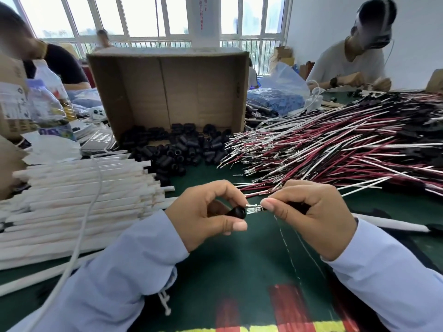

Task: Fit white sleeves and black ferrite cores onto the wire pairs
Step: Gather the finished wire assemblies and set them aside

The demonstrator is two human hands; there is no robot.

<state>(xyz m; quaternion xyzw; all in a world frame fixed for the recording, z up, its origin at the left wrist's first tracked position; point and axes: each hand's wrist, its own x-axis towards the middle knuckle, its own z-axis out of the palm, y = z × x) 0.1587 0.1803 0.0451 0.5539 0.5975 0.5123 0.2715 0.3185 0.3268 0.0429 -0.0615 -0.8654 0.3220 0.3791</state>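
Observation:
My left hand (pixel 208 216) pinches a black ferrite core (pixel 237 212) between thumb and fingers. My right hand (pixel 309 214) pinches a wire pair just behind its metal terminals (pixel 255 209), whose tips touch the core's opening. A white sleeve (pixel 388 224) covers the wires and trails off to the right behind that hand. Loose black ferrite cores (pixel 177 152) lie heaped in the middle of the green table (pixel 239 255). White sleeves (pixel 79 200) are stacked at the left. Red, white and black wire pairs (pixel 335 149) are piled at the right.
An open cardboard box (pixel 167 89) lies on its side behind the cores. Bottles and packets (pixel 45 106) crowd the far left. A white cable (pixel 79 238) crosses the sleeves. A blue plastic bag (pixel 278 97) sits behind the wires. Other people work at the far left and far right.

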